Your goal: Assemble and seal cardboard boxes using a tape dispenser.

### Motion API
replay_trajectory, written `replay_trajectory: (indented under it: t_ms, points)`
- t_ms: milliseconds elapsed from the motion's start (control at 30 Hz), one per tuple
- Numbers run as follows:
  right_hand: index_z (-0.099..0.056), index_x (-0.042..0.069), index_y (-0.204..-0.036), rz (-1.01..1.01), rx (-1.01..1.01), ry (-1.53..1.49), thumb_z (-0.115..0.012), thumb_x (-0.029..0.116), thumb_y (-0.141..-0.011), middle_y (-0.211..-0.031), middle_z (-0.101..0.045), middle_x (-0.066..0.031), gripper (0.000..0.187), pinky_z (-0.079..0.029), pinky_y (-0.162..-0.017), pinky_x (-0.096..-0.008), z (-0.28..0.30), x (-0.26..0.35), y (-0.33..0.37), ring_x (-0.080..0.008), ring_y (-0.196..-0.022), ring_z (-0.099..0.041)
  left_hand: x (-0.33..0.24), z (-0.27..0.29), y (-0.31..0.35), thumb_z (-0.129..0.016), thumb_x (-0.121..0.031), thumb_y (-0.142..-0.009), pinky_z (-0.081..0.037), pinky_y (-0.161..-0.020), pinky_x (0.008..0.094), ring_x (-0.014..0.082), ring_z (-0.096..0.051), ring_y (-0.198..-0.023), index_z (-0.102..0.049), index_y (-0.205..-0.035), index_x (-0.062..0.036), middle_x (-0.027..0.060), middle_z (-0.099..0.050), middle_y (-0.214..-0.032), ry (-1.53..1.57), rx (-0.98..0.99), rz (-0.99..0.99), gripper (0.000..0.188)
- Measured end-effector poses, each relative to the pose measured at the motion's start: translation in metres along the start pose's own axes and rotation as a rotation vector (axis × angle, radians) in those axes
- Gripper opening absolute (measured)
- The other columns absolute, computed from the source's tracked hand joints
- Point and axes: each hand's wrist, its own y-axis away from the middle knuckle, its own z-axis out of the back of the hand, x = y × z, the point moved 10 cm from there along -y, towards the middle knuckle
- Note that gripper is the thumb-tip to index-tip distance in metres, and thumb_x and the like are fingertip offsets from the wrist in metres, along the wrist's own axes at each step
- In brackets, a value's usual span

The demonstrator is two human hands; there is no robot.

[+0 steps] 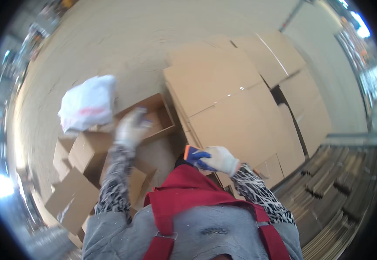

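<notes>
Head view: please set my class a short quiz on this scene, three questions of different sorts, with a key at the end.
1. Multiple choice: what does the right hand hold?
A) a metal hook
B) a blue-and-orange object
C) a roll of paper
2. True or false: in the picture, the white bundle lies to the right of the large flat cardboard.
3. Fill in the missing word: in the picture, the blurred left hand overlaps an open brown cardboard ____.

Key:
1. B
2. False; it lies to the left.
3. box
</notes>
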Motion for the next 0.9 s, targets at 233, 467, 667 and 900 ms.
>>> replay_trajectory:
  t_ms: [233,467,667,900]
  points:
    - [-0.069,0.009,-0.106,-0.519,-0.574,-0.411,-0.059,0.016,-0.081,-0.102,-0.068,-0.0149,0.028,-0.049,-0.079,-0.0348,0.03,-0.135,0.148,-0.0288,-0.086,-0.065,-0.007,-0.355,-0.027,-0.064,-0.056,-0.076,-0.002,-0.112,0.0616,0.0419,-0.007,-0.143,-0.02,-0.15,-0.0155,0.0254,-0.012,-0.154,-0.778,0.786,-0.476,0.094]
    - [-0.066,-0.005,-0.107,-0.926,-1.018,-0.97,-0.058,0.007,-0.085,-0.094,-0.068,-0.0079,0.027,-0.049,-0.073,-0.0228,-0.072,-0.17,0.296,-0.0114,-0.082,-0.062,0.033,-0.329,0.07,-0.064,-0.055,-0.077,-0.026,-0.109,0.0551,0.0393,-0.032,-0.134,-0.038,-0.142,-0.0114,0.0236,-0.036,-0.142,-0.848,1.462,-0.246,0.082]
    - [-0.062,-0.007,-0.112,-1.012,-1.106,-1.217,-0.055,0.003,-0.085,-0.1,-0.066,-0.0096,0.03,-0.05,-0.081,-0.0251,-0.146,-0.15,0.299,-0.0135,-0.089,-0.062,-0.136,-0.411,-0.129,-0.059,-0.054,-0.081,-0.013,-0.114,0.0522,0.0314,-0.024,-0.14,-0.033,-0.143,-0.0095,0.0174,-0.033,-0.148,-0.604,0.469,-0.973,0.081]
    - [-0.064,-0.007,-0.107,-0.985,-1.062,-0.868,-0.062,0.011,-0.085,-0.097,-0.069,-0.0099,0.028,-0.049,-0.082,-0.0253,-0.141,-0.119,0.326,-0.0143,-0.09,-0.063,-0.167,-0.45,-0.162,-0.072,-0.055,-0.068,-0.029,-0.11,0.0464,0.0277,-0.043,-0.131,-0.043,-0.138,-0.0085,0.015,-0.047,-0.139,-0.86,0.936,-0.647,0.088]
